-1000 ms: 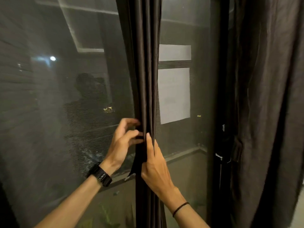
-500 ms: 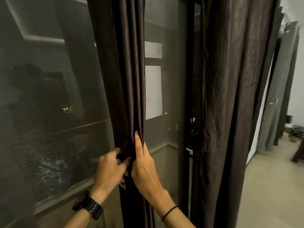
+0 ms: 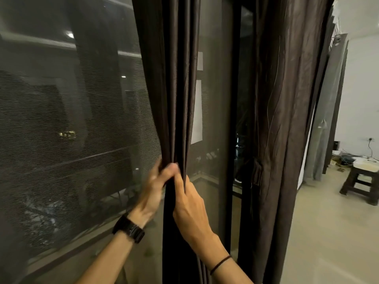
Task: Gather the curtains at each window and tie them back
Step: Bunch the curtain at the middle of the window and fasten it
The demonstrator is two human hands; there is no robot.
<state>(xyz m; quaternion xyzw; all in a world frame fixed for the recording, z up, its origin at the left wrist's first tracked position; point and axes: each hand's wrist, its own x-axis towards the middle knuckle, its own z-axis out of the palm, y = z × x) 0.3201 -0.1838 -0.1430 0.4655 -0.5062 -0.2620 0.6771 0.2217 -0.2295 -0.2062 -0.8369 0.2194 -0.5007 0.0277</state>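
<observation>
head view. gathered curtain (image 3: 176, 99) — dark brown, pleated, hanging upright in front of the mesh window screen (image 3: 71, 119), left of the dark window frame (image 3: 233, 119). two hands meet on it at mid-height, touching one another.

left hand (image 3: 155, 189): forearm raised from lower left, fingers curled round the left edge of the bundle, thumb on its front, squeezing the folds together. right hand (image 3: 190, 206): forearm raised from lower right, back of the hand toward the camera, fingertips tucked between the pleats and gripping them from the right.

wrist items, one each — a black watch (image 3: 129, 230) on the left, a thin black band (image 3: 220, 264) on the right; any marking on the watch is too small to tell.

curtains in view, three: the gathered one, a second brown curtain (image 3: 287, 119) hanging loose right of the frame, and a grey curtain (image 3: 326, 119) farther right. two pale sheets (image 3: 198, 111) show behind the gathered curtain. one dark wooden stool (image 3: 361, 181) stands on the pale floor (image 3: 328, 242).
</observation>
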